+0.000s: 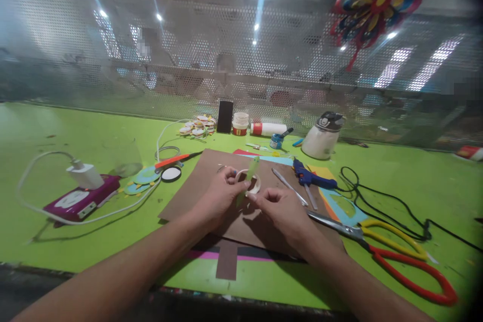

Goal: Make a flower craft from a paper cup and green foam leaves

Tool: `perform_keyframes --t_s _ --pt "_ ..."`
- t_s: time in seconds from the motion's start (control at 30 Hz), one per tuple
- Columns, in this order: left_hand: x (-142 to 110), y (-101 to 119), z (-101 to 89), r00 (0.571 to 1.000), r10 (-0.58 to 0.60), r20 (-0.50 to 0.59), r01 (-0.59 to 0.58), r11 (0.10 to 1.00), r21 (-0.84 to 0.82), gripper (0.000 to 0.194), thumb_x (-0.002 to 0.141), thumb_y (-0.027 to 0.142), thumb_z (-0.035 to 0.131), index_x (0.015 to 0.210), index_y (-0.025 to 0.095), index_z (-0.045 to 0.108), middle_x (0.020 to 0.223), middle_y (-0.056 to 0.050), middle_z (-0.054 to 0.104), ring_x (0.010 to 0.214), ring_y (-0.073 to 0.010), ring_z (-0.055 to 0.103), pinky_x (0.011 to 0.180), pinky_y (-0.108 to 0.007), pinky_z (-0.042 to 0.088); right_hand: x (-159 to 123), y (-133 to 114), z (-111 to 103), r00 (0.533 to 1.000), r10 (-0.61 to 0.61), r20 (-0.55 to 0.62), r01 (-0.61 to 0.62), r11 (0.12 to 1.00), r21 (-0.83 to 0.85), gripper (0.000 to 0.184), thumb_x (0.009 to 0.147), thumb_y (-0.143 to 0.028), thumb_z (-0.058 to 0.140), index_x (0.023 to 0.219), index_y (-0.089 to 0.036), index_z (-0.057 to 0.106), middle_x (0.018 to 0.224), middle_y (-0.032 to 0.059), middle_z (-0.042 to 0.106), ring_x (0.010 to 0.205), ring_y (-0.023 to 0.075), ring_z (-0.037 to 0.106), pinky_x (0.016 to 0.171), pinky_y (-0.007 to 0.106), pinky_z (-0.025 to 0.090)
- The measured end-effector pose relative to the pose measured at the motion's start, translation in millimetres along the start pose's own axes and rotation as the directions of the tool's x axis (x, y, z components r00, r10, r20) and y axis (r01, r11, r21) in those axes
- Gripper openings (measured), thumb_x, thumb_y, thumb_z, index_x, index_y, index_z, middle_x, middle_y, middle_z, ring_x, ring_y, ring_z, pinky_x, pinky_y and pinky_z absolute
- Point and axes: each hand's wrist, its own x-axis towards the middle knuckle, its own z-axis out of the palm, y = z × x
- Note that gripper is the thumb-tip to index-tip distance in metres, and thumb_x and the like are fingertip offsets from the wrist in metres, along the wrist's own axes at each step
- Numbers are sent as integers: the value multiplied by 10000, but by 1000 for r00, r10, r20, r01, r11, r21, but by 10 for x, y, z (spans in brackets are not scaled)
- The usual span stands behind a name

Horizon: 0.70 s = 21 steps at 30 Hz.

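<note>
My left hand and my right hand meet over a brown sheet on the green table. Between them they hold a white tape ring and a light green strip that sticks up and away from the ring. The left hand's fingers curl round the ring's left side, thumb against the strip. The right hand pinches at the ring's near edge. Both hands are closed on these pieces.
Large red and yellow scissors lie right of my right hand. A blue glue gun with black cord, glue sticks, a white jar, a pink device with charger, an orange pen, and paper discs surround the sheet.
</note>
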Motion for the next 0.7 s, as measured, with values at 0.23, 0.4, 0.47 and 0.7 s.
perform_keyframes --t_s 0.23,0.4,0.47,0.7 --pt "27 63 -5 996 -87 -27 83 990 -114 336 661 140 760 865 180 497 765 -49 668 569 -178 641 539 -356 548 43 1 -52 996 -36 -84 35 999 -22 340 760 -528 670 647 -210 629 487 -44 516 443 105 418 433 256 314" --pt "32 36 -37 995 -83 -46 80 994 -80 317 660 143 752 877 172 524 771 -64 674 580 -189 653 531 -333 542 47 18 -13 999 -1 45 -1 1000 30 288 772 -467 677 842 -190 642 617 -8 633 522 136 545 485 271 428" --pt "19 35 -28 996 -77 -41 74 994 -80 318 658 143 760 870 174 525 796 -70 684 598 -181 661 563 -320 543 40 31 -2 997 -7 81 3 999 52 287 792 -462 664 853 -183 640 651 2 653 544 135 559 507 273 442" --pt "4 28 13 997 -76 0 76 987 -140 299 645 143 771 841 165 547 712 -30 655 577 -151 634 575 -285 526 69 65 -6 998 6 56 -14 989 148 345 738 -502 717 788 -171 633 646 -4 645 537 106 535 514 244 406"
